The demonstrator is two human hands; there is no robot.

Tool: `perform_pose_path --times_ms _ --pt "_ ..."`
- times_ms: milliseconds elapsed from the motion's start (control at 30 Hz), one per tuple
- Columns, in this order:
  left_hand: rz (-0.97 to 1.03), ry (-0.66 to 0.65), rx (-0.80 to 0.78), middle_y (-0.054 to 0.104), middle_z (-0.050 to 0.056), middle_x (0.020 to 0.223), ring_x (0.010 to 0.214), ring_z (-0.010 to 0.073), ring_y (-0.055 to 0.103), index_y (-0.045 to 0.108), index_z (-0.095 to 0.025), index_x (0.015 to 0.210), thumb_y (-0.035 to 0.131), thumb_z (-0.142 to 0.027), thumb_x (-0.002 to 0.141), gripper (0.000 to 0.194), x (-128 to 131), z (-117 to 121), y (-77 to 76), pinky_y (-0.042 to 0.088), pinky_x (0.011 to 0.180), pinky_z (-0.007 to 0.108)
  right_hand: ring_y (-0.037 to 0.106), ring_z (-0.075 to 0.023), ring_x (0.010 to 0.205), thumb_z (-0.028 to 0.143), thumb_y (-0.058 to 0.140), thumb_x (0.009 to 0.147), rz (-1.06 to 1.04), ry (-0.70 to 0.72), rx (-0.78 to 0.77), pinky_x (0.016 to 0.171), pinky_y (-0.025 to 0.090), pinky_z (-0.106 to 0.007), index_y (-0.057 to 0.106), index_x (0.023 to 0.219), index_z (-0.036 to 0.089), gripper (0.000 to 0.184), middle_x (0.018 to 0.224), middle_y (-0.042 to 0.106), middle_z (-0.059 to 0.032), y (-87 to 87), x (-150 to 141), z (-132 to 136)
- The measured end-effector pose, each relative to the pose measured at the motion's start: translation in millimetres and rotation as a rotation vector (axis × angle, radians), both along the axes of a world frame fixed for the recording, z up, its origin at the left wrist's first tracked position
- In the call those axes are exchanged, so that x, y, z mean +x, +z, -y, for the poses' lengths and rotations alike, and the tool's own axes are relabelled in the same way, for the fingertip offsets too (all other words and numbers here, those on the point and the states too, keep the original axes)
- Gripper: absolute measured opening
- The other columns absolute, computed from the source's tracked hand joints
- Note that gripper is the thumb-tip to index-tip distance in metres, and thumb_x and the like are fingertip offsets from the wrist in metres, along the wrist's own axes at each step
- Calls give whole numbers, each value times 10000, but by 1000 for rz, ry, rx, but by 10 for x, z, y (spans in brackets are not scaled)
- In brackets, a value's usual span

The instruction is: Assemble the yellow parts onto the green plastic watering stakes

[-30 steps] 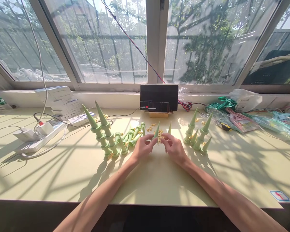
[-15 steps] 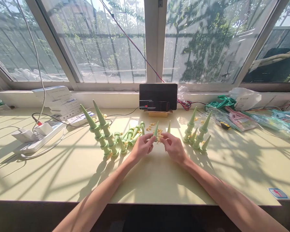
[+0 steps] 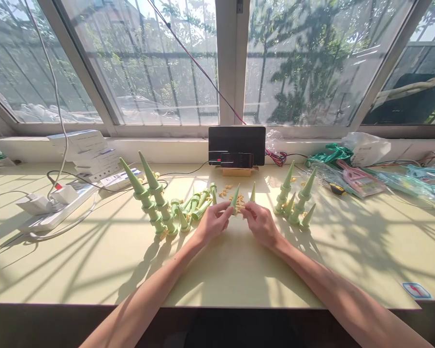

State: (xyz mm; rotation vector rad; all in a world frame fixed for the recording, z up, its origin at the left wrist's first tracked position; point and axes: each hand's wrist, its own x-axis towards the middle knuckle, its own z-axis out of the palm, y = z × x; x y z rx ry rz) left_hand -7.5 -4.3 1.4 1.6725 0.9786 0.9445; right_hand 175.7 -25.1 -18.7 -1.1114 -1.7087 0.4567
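Note:
Between thumb and fingers, my left hand point(image 3: 214, 220) grips a green cone-shaped spike point(image 3: 235, 195), its tip pointing up. My right hand point(image 3: 261, 221) is closed in a pinch just right of it; what its fingertips hold, if anything, is too small to make out. Behind the hands lie small yellow pieces point(image 3: 225, 190) in a loose scatter. Another green cone point(image 3: 253, 192) stands beyond my right hand. Left of my hands are tall stacked green spikes point(image 3: 155, 191) and several green tube pieces point(image 3: 195, 200). More stacked green spikes point(image 3: 304, 195) stand on the right.
A dark tablet point(image 3: 237, 140) with a phone point(image 3: 237, 160) before it stands at the window. White boxes point(image 3: 85, 152) and a power strip point(image 3: 58, 210) with cables occupy the left. Plastic bags point(image 3: 366, 147) and a yellow-black tape measure point(image 3: 337, 188) lie right.
Both hands stay close together with the green spike still in my left hand. My right fingers have dipped slightly and turned inward. The view has shifted a little.

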Motion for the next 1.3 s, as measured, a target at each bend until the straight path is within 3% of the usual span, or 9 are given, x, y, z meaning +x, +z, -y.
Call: perform_pose_path --times_ms 267,533,733,967,1300 --pt "-6 18 16 431 -64 475 434 85 368 599 -125 1361 622 -535 872 638 -6 7 -29 319 449 221 471 -125 521 465 447 986 -27 0 -85 537 370 -247 511 680 208 405 600 545 7 5 -29 11" --pt "44 39 25 483 -48 520 416 69 380 597 -112 1363 667 -471 845 634 23 12 -22 331 406 210 443 -117 456 522 441 980 -114 48 -163 485 368 -246 478 659 216 445 532 496 25 8 -36 26" --pt "37 75 65 632 29 729 438 61 444 685 -140 1202 647 -514 848 517 63 39 2 344 393 203 467 -111 455 552 459 964 -148 47 -183 458 389 -242 499 687 208 443 593 548 7 -4 -53 -3" --pt "55 118 47 654 27 746 402 41 399 710 -139 1068 620 -544 862 463 72 33 21 317 385 205 497 -97 465 476 594 900 -161 27 -167 466 416 -253 593 1048 191 321 845 646 -26 24 -48 13" --pt "64 128 20 652 23 725 394 45 403 684 -127 976 643 -592 821 491 68 10 9 310 385 215 528 -123 553 360 579 929 -18 -21 3 558 440 -269 648 1008 175 213 899 699 -65 10 -48 -5"
